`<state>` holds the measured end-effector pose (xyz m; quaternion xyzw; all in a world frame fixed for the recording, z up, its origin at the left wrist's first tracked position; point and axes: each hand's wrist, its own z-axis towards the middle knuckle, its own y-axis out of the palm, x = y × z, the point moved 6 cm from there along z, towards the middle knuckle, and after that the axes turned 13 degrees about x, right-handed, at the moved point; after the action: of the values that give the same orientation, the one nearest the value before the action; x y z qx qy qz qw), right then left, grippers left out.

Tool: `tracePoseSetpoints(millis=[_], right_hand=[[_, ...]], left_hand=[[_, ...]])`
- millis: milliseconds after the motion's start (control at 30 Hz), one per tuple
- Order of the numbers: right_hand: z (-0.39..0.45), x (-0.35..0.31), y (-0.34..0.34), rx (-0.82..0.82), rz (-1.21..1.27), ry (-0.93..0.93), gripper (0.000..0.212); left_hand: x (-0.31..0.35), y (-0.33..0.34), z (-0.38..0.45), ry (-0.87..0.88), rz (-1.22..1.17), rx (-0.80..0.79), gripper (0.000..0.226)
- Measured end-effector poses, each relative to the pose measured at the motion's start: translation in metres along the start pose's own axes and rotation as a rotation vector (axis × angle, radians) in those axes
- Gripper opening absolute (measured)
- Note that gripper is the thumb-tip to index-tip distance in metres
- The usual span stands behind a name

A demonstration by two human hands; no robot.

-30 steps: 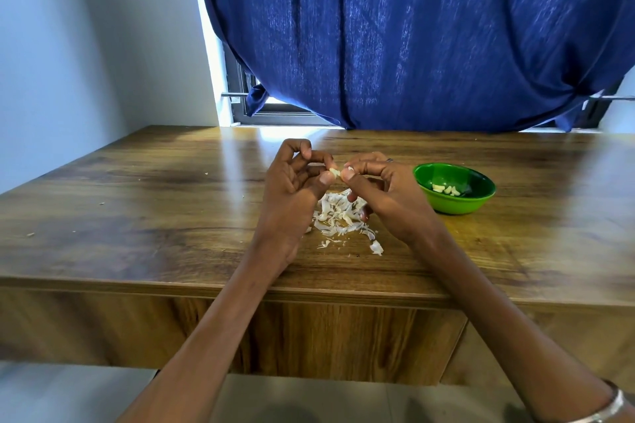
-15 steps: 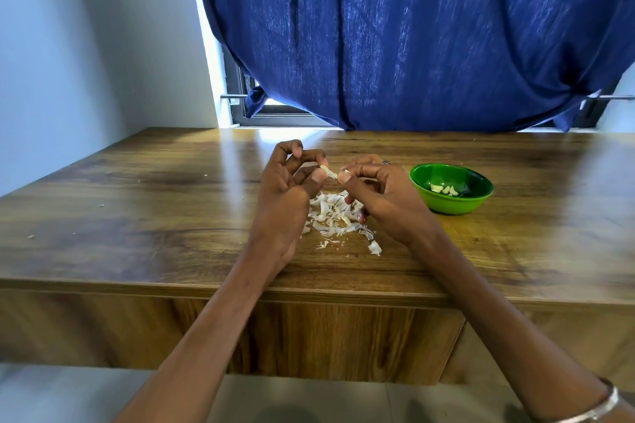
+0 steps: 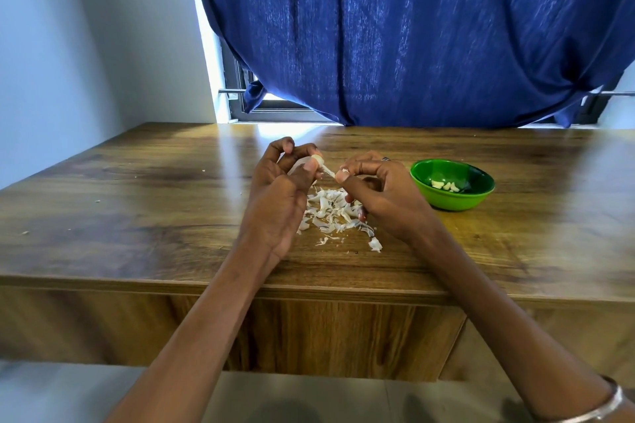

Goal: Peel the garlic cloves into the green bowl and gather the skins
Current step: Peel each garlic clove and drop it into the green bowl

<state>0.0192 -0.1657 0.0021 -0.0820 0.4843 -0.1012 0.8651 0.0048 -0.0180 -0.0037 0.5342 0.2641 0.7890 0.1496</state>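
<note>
Glossy brown wooden table (image 3: 137, 203) w/ a panelled front. Behind it – dark blue fabric curtain (image 3: 412, 38) over a dark-framed window (image 3: 261, 106); pale wall (image 3: 86, 45) at left.

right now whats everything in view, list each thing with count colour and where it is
garlic clove: one, pale, pinched in the left hand's fingertips above the table
strip of skin: one, white, stretched between the clove and the right hand's fingertips
garlic skins: one loose pile, white, on the table between the hands
green bowl: one, green, on the table right of the hands
peeled cloves: a few, whitish, inside the bowl
table: one, brown wood
curtain: one, dark blue, behind the table
bracelet: one, silver, on the right wrist
left hand: holds the clove
right hand: pinches the strip
</note>
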Motion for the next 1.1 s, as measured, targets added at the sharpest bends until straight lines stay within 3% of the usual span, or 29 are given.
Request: tracePoseSetpoints(millis=[667, 833, 1100], right_hand=[[0.002, 0.007, -0.002, 0.040, -0.089, -0.045, 0.010], [0.003, 0.004, -0.004, 0.059, -0.101, -0.102, 0.004], [0.001, 0.001, -0.005, 0.057, -0.124, -0.147, 0.037]], left_hand=[[0.003, -0.012, 0.005, -0.114, -0.276, 0.155, 0.032], [0.003, -0.012, 0.003, -0.072, -0.190, 0.152, 0.028], [0.001, -0.015, 0.003, -0.078, -0.141, 0.192, 0.027]])
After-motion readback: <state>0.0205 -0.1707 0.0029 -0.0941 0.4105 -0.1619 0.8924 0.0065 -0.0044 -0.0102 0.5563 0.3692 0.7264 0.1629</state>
